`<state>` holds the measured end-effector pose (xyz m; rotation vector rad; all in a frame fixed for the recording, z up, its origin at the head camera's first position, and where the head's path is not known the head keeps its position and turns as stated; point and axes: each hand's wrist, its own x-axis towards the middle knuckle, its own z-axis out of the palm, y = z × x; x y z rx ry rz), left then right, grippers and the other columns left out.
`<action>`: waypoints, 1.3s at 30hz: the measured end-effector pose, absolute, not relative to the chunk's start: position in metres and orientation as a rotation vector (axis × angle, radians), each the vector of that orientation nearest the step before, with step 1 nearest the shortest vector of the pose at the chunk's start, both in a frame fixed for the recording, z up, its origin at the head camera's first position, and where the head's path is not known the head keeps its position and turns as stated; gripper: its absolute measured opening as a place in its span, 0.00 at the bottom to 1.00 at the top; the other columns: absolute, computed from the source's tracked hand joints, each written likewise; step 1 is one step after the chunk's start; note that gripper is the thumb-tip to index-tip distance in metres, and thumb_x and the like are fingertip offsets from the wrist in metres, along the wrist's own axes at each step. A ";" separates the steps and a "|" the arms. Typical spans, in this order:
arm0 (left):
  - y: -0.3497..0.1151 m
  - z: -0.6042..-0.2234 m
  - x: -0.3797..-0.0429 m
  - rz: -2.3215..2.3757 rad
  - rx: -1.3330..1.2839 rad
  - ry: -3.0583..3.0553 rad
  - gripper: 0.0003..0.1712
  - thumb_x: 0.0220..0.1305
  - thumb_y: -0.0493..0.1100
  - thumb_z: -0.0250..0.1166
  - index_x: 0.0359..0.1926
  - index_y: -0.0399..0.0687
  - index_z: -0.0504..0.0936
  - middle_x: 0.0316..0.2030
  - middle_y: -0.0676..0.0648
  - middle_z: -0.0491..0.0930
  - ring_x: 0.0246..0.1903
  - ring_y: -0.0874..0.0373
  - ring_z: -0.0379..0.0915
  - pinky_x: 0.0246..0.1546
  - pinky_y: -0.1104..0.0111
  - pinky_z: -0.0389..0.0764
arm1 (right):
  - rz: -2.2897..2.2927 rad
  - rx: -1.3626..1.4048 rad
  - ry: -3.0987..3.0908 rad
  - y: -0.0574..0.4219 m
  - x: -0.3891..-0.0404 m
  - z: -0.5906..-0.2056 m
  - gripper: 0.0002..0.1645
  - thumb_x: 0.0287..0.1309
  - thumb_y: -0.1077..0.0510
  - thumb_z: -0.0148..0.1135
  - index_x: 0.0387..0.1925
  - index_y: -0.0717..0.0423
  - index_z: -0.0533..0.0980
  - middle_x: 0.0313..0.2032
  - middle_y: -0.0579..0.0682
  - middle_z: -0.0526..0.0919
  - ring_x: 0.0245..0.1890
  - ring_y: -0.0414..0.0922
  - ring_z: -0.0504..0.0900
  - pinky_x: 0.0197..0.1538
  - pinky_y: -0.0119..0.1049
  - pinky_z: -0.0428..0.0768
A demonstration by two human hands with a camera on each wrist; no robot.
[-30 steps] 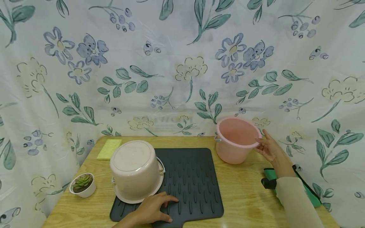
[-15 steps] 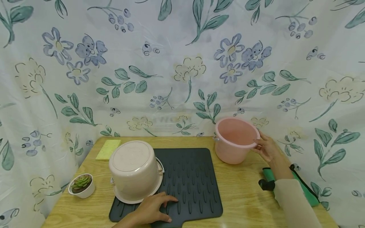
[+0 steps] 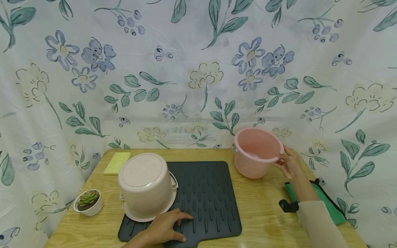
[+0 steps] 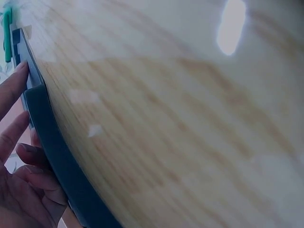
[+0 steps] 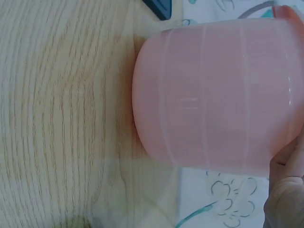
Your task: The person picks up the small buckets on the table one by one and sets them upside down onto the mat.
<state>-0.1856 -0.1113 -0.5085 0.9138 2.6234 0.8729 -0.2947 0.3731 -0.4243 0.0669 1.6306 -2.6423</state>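
A pink bucket (image 3: 252,168) stands upright at the back right of the table, its mouth tipped into view. My right hand (image 3: 289,163) grips its rim on the right side, thumb at the edge and fingers below; in the right wrist view, the bucket's side wall (image 5: 213,95) shows beside the hand (image 5: 287,190). On the dark ridged mat (image 3: 211,196) sits a beige bucket (image 3: 145,186), upside down. My left hand (image 3: 165,225) rests on the mat's front part with relaxed, spread fingers, close to the beige bucket's rim. The left wrist view shows its fingers (image 4: 14,130) against the mat's edge (image 4: 52,133).
A potted succulent (image 3: 88,201) stands left of the mat. A yellow sponge cloth (image 3: 117,163) lies at the back left. On the right, a green item with black edging (image 3: 330,201) lies partly behind my forearm. A floral curtain (image 3: 186,75) hangs behind the table (image 3: 263,206).
My right hand has closed from lightly touching the pink bucket's rim to gripping it, and its wrist has dropped slightly. The bucket and my left hand stay in place.
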 end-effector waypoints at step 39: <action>-0.106 -0.505 -0.186 0.799 0.887 2.632 0.34 0.46 0.59 0.78 0.57 0.69 0.81 0.30 0.64 0.68 0.26 0.72 0.60 0.24 0.74 0.64 | -2.899 -0.284 0.765 0.323 -0.217 -0.421 0.28 0.74 0.71 0.34 0.64 0.54 0.73 0.53 0.55 0.76 0.43 0.48 0.81 0.45 0.37 0.85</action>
